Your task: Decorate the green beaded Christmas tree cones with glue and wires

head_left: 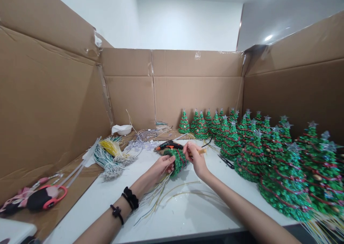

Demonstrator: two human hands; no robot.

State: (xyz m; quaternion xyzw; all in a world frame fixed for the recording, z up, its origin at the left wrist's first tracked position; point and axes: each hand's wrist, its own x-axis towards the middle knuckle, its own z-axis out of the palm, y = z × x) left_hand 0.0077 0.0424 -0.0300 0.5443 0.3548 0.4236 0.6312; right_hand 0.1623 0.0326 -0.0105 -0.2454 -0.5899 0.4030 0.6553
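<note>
My left hand (164,165) is closed around a small green Christmas tree (177,162) with red garland, which lies tilted on its side above the white table. Thin yellow, white and dark wires (161,191) trail from it toward me. At the tree's right side, my right hand (195,158) is closed on a tool with a tan handle (202,151); its working end is hidden by the fingers and the tree. Just behind the tree lies a black and orange glue gun (168,145).
Many finished-looking trees (251,150) with clear stars crowd the right side. Black snips (226,161) lie beside them. Bundles of wired lights (111,158), a white bowl (124,130) and pink-and-black headphones (45,197) are on the left. Cardboard walls (199,89) surround the table (188,215).
</note>
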